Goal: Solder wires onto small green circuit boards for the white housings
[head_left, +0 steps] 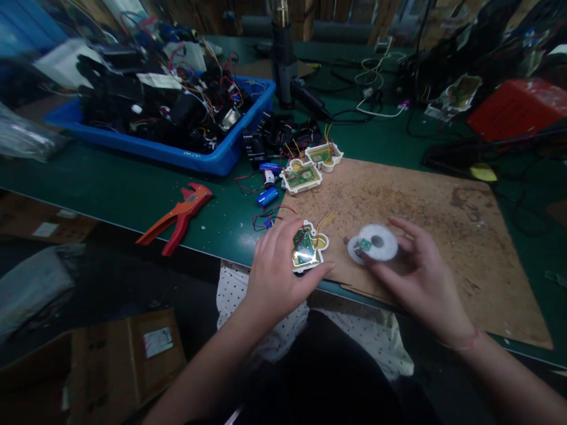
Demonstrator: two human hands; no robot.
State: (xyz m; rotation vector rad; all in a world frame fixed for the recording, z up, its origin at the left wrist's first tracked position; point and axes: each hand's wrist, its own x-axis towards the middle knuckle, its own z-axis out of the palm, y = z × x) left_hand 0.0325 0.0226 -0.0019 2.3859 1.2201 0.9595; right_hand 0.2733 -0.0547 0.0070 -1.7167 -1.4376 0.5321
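Item one: I am seeing the left hand (279,257) half curled, loosely holding a white casing (319,260) that is lying at the near left edge of a brown board (398,195) on the green worktop (234,239).

Item two: the right hand (419,265) is curving half open around a white spool (388,243), thumb and fingers holding it; a small green piece (365,244) is showing beside the hub.

Item three: two similar casings (302,178) (322,154) are lying behind, open-faced, trailing wires.

Progress: in the casing in hand, a circuit board (305,252) is already sitting, with red, black and yellow wires leading out; no cover is closing it, so I am judging this unit unfinished.
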